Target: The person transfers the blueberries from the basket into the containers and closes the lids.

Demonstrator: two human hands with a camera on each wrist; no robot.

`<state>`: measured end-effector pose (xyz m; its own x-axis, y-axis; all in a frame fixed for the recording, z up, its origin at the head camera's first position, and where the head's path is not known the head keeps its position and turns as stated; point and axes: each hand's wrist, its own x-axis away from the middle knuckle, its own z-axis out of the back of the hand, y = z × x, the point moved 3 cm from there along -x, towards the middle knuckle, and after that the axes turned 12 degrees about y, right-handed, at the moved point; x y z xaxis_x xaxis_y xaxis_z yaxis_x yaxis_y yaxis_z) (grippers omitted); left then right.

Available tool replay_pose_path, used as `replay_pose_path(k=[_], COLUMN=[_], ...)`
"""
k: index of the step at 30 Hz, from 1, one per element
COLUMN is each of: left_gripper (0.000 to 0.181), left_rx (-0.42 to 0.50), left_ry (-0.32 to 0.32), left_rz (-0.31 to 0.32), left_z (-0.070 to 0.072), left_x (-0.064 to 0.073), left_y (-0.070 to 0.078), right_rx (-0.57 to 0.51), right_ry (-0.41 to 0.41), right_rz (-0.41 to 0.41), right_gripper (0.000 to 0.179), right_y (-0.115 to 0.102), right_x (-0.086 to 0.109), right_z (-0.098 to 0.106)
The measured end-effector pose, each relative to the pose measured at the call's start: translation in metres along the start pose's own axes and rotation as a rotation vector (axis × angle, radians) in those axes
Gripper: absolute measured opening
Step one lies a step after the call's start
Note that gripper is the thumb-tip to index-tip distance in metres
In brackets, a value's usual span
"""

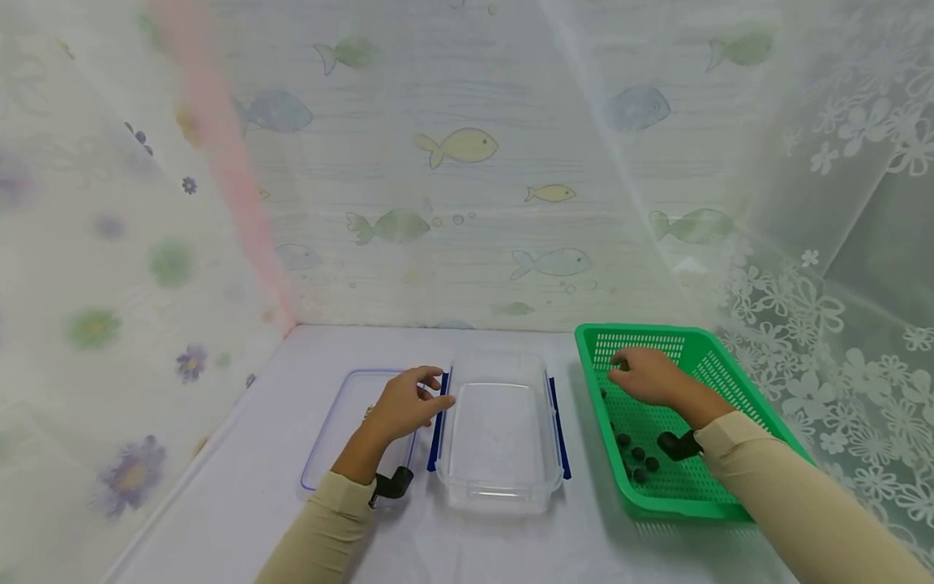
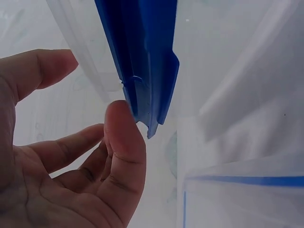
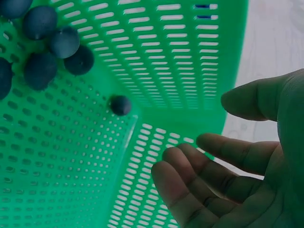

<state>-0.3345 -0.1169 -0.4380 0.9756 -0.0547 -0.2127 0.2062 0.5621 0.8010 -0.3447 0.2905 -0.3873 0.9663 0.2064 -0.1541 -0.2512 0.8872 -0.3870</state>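
A clear plastic food container (image 1: 499, 493) with blue side clips stands uncovered in the middle of the table. At its left side is my left hand (image 1: 404, 403), thumb and fingers apart and holding nothing. In the left wrist view a fingertip (image 2: 124, 118) is right at the lower end of a blue clip (image 2: 147, 57). My right hand (image 1: 649, 378) hovers over the far left part of a green basket (image 1: 686, 509), fingers loosely bent and nothing in them. Several dark, round, berry-like balls (image 3: 40, 23) lie on the basket's floor, mostly along its left side.
A clear flat lid (image 1: 328, 430) with a blue edge lies left of the container, partly behind the left hand and wrist. Patterned sheets (image 1: 467, 243) enclose the table at the back and sides. The basket's slotted walls (image 3: 171, 38) rise around the balls.
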Motion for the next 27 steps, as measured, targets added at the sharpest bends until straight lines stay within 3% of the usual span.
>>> replay_pose_path(k=[9, 17, 27], left_gripper=[0.062, 0.063, 0.063], left_rx=[0.057, 0.194, 0.247], left_ry=[-0.028, -0.071, -0.087], left_rz=[0.063, 0.152, 0.176], left_z=[-0.003, -0.006, -0.004], left_x=[-0.001, 0.000, 0.002], left_y=[-0.001, 0.000, 0.008], right_rx=[-0.095, -0.370, -0.530], right_ry=[-0.065, -0.150, -0.196], right_rz=[-0.047, -0.129, -0.262], right_gripper=[0.049, 0.045, 0.044], right_y=[0.008, 0.018, 0.036], right_x=[0.000, 0.001, 0.002], right_z=[-0.001, -0.006, -0.020])
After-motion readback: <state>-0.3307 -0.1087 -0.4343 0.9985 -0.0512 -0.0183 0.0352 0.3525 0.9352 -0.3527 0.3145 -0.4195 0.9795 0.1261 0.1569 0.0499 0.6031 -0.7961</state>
